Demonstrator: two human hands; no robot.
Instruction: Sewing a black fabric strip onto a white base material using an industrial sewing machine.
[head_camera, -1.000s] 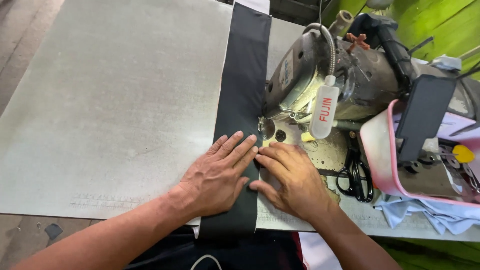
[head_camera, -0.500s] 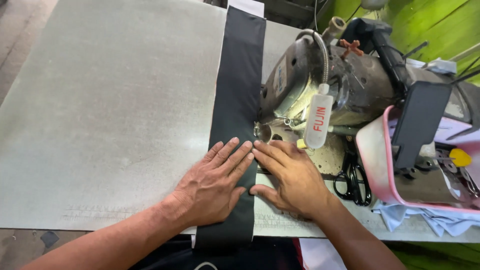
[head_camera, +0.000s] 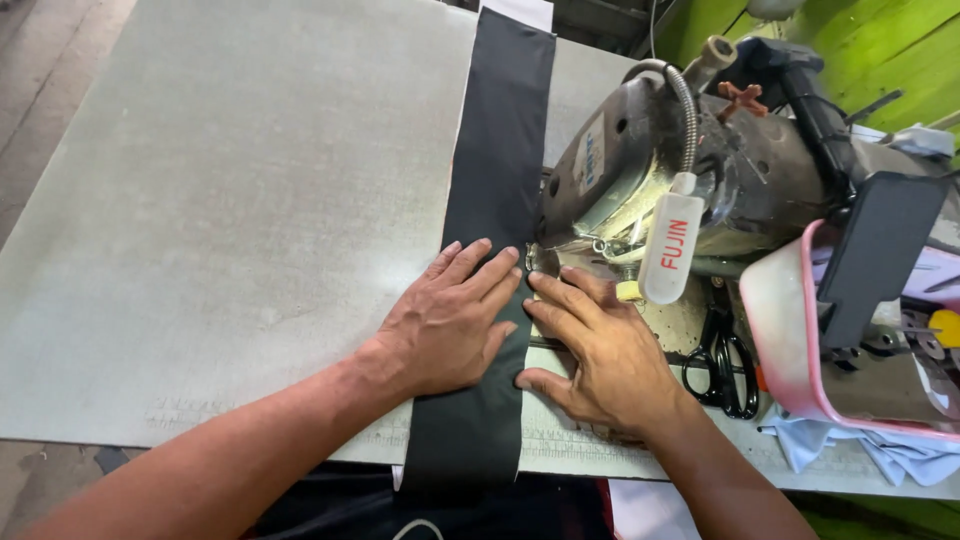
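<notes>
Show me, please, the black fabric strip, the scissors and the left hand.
strip (head_camera: 505, 120), head view, its far flat part.
scissors (head_camera: 722, 365), head view, the black handles.
left hand (head_camera: 450, 320), head view, its back.

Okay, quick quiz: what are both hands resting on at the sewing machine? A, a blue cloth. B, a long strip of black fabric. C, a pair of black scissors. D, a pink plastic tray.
B: the left hand and right hand lie flat on the black fabric strip, beside the sewing machine.

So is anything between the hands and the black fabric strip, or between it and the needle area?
Nothing visible. Both the left hand and right hand lie flat on the black fabric strip, which runs straight past the sewing machine head.
</notes>
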